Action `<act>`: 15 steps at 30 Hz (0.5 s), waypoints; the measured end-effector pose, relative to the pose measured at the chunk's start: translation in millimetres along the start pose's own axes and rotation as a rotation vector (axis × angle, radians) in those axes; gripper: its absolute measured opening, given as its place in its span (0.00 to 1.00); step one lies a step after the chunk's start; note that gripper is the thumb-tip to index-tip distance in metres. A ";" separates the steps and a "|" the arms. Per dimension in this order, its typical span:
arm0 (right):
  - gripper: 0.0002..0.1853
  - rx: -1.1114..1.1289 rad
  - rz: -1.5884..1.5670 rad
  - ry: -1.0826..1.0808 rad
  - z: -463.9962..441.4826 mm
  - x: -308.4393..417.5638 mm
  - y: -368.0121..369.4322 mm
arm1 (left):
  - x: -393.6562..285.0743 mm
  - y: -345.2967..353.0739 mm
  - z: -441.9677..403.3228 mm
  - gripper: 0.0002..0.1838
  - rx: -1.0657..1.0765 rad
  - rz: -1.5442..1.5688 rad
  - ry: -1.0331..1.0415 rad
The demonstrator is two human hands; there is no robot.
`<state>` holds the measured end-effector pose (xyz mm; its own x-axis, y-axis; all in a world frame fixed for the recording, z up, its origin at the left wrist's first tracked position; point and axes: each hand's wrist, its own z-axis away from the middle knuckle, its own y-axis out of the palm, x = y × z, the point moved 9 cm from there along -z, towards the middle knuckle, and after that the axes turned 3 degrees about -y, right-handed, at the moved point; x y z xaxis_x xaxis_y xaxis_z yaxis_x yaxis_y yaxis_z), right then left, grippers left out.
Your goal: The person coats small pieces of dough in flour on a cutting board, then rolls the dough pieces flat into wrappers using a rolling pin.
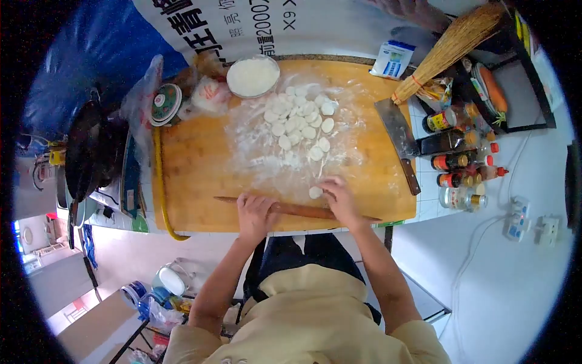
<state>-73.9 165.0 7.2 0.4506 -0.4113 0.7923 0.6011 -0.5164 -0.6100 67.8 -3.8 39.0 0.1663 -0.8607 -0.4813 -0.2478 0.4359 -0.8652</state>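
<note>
My left hand (255,213) is wrapped round a tapered wooden rolling pin (303,210) that lies along the near edge of a wooden board (194,176). At the pin's far side, the fingers of my right hand (341,199) close on the edge of a small white dough disc (316,192). My right wrist passes over the pin's right part. Farther back, several floured dough pieces (295,118) lie heaped and scattered on the flour-dusted board.
A bowl of white flour (253,77) and a green-lidded tub (165,104) stand at the back left. On the right lie a cleaver (397,136) and a straw broom (451,48), beside several sauce bottles (450,162). A dark wok (91,151) is far left.
</note>
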 end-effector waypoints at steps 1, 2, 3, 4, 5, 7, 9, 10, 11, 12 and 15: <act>0.18 -0.049 -0.052 0.062 6.2 -7.7 -9.8 | 2.4 1.3 -2.7 0.17 0.023 0.021 -0.012; 0.18 -0.050 -0.050 0.060 13.8 -8.6 -15.9 | 1.8 0.6 -5.2 0.17 0.019 0.021 -0.011; 0.17 -0.166 0.065 0.068 22.9 -7.1 -33.8 | 0.6 -1.6 -9.3 0.18 0.032 -0.012 -0.030; 0.16 -0.283 0.181 0.077 29.2 -6.5 -50.3 | 0.1 -1.7 -13.3 0.18 0.045 -0.046 -0.047; 0.16 -0.288 0.181 0.078 29.3 -9.7 -54.1 | -0.4 2.2 -16.6 0.18 0.044 -0.046 -0.042; 0.17 -0.271 0.381 0.086 29.6 -16.0 -57.2 | -4.0 15.3 -23.9 0.21 0.051 -0.099 -0.017; 0.19 -0.289 0.477 0.055 20.0 -24.5 -57.2 | -8.3 31.4 -35.5 0.23 0.089 -0.138 -0.015; 0.22 -0.302 0.572 0.023 12.1 -21.4 -57.2 | -8.1 36.2 -41.6 0.25 0.127 -0.177 -0.017; 0.22 -0.303 0.564 0.035 7.9 -23.3 -59.1 | -5.9 35.0 -45.2 0.25 0.139 -0.182 -0.012; 0.23 -0.290 0.594 0.010 2.1 -14.0 -64.1 | 1.9 34.8 -47.9 0.29 0.210 -0.129 -0.092; 0.25 -0.205 0.590 0.037 9.4 -20.3 -54.7 | 38.4 30.3 -28.1 0.34 0.223 -0.154 -0.119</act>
<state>-109.7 208.7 24.6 0.6426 -0.6951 0.3224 0.1173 -0.3265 -0.9379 39.9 -31.0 -1.7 0.3002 -0.8899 -0.3435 0.0024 0.3608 -0.9326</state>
